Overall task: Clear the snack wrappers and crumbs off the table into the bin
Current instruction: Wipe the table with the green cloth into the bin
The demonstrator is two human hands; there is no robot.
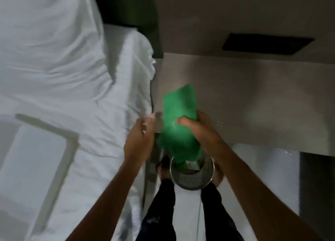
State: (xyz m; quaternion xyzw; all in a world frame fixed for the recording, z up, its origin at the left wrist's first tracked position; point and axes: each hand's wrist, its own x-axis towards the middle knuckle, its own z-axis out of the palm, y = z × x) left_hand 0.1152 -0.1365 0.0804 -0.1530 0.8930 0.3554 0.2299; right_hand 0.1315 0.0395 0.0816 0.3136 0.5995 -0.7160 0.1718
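One green cloth point(178, 124) directly above one mesh bin point(192, 173), pinched in the right hand point(201, 126), fingers closed on it. Left hand point(140, 141) just left of the cloth; grip blurred, can't tell. Wrappers point(190, 165) inside the bin, count unclear.

Green cloth point(179, 117) matt; bin point(192, 179) perforated metal; bedsheet point(54, 59) cloth.

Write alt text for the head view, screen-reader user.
Seen from above, the right hand holds a green cloth over a round metal mesh bin on the floor between the person's legs, with wrappers inside. The left hand hovers beside the cloth; a white-sheeted bed fills the left, a beige table the right.
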